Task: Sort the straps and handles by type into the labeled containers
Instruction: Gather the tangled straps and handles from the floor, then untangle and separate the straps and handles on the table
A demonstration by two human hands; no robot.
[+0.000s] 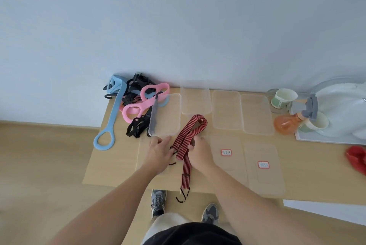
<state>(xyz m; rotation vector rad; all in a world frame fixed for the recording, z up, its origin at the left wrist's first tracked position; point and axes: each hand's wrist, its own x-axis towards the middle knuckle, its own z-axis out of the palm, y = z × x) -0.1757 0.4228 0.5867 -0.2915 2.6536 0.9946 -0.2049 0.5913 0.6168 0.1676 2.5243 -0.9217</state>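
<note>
The left hand (158, 150) reaches forward over the table from a bare forearm, back of the hand up, thumb spread toward the far side and fingers curled against one end of the striped strap (190, 132), gripping it where a small dark hook dangles. Just beside it the right hand (200, 153) comes in from the other side, its thumb and fingers pinching the same strap at the fold. The red-and-black strap loops away from the hands toward the containers, and its long tail runs back over the table's near edge, ending in a metal hook (182, 195) that hangs above the floor. On the light wooden table (111, 165), the far left holds a long blue handle (116, 106), then a tangle of pink handles (136, 109) and black straps (135, 128). A clear container (165, 115) leans tilted against that pile; three more clear containers (226, 109) stand in a row against the wall. Nearer the front lie flat clear lids, two carrying red-bordered labels (226, 152) too small to read. Farther right are paper cups (283, 98), an orange spray bottle (287, 123) and a red object (356, 157) at the frame's edge. The wall is plain pale blue-grey; the floor is tan.
</note>
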